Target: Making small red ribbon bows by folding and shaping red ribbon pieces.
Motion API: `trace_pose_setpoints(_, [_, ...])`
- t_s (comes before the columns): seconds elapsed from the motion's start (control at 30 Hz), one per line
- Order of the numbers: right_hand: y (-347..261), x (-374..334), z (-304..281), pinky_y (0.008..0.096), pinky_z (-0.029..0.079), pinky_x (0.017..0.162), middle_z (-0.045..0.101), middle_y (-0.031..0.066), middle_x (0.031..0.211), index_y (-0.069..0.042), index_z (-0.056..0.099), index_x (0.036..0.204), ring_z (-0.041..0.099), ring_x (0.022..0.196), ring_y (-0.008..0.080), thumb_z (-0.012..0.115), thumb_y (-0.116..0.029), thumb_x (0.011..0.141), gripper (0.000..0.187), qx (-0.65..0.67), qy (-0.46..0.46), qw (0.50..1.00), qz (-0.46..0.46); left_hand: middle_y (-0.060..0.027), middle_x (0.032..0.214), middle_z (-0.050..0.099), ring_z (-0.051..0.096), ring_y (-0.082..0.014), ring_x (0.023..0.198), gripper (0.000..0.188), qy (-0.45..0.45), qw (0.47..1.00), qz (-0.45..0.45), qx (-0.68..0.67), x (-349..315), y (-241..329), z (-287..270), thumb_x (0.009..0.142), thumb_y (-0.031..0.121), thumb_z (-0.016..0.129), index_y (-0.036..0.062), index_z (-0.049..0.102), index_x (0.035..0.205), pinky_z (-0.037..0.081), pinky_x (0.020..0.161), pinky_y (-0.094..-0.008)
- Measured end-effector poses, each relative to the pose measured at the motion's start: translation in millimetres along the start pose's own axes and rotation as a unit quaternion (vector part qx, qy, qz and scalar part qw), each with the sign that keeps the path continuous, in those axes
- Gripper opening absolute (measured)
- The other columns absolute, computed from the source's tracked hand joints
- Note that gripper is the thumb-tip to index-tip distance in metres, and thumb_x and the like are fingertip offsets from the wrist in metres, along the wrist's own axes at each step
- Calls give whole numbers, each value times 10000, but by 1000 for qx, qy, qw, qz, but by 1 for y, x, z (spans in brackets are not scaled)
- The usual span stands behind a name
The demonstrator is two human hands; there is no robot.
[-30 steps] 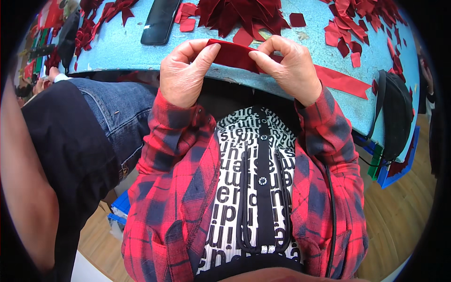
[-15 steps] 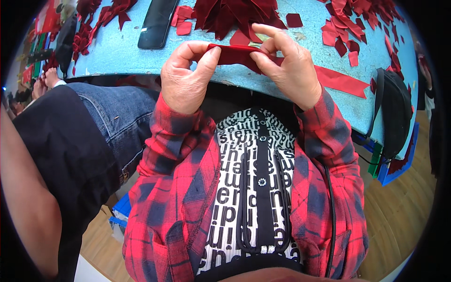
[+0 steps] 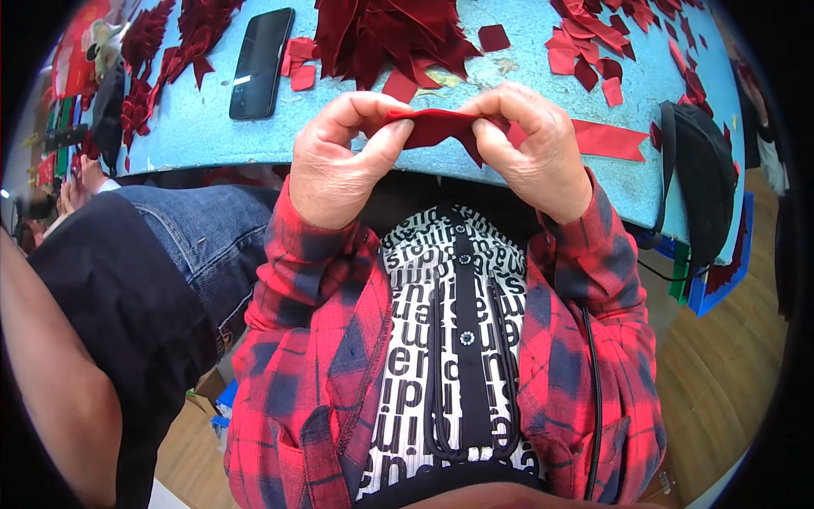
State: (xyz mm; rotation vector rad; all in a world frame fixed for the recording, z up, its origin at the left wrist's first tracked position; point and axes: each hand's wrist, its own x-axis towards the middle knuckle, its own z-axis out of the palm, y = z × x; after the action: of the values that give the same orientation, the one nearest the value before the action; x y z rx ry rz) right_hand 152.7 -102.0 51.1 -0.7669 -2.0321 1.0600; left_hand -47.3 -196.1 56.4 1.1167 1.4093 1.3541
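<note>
Between my two hands, over the table's near edge, a strip of red velvet ribbon (image 3: 443,128) is stretched and folded. My left hand (image 3: 343,153) pinches its left end between thumb and fingers. At the other end my right hand (image 3: 536,146) grips it the same way, thumb against forefinger. The ribbon's lighter, notched tail (image 3: 612,140) extends from behind my right hand over the blue table. Just beyond my hands lies a large pile of dark red velvet ribbon pieces (image 3: 386,38) with pointed ends.
On the blue tabletop (image 3: 314,153) lie a black phone (image 3: 261,64), small red squares (image 3: 303,76) and more ribbon scraps (image 3: 593,38). A black pouch (image 3: 699,174) rests at the right edge, above a blue crate (image 3: 721,276). Close on the left sits another person in jeans (image 3: 203,225).
My right fingers have closed in from a raised position to pinch the ribbon. The ribbon is folded more, its notched end now hanging between my hands. The whole view has shifted slightly.
</note>
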Motion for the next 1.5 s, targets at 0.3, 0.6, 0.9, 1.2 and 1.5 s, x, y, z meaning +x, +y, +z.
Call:
trace_pose_setpoints(0.3, [-5,-10,-6,326,490,602,618,91,761,-23,696,898,609,637,207,616,-5,792,134,-7,-16,1000,11,-103,1096,705,678,-130,966,350,-112,978,-123,-126,0,12,1,931,36,699,-32,606,1261,547,861,-249])
trace_pose_setpoints(0.6, [-6,-9,-5,308,483,582,612,75,763,-30,702,905,595,618,178,626,4,798,135,-22,-19,1000,-2,-85,1083,711,671,-114,927,218,-135,977,-145,-79,4,6,-1,926,51,710,-31,691,1127,531,839,-242])
trace_pose_setpoints(0.9, [-5,-8,-12,287,465,596,605,51,786,-40,717,959,567,639,150,644,15,811,174,3,-41,999,12,-42,914,687,659,-126,891,115,-138,990,-13,-16,5,7,4,901,57,725,19,749,1007,510,815,-255])
trace_pose_setpoints(1.2, [9,-7,-48,258,456,763,637,45,1017,-50,681,1188,522,814,135,597,45,796,412,130,-203,968,68,-38,893,679,613,-113,800,114,-174,981,65,59,13,11,1,868,47,741,24,750,979,481,732,-255])
trace_pose_setpoints(1.5, [18,-9,-46,293,487,847,641,72,1088,-21,684,1167,607,983,153,615,127,836,369,140,-251,956,55,-69,907,650,612,-164,849,157,-252,958,106,88,15,24,-1,799,-49,753,15,726,940,478,764,-275])
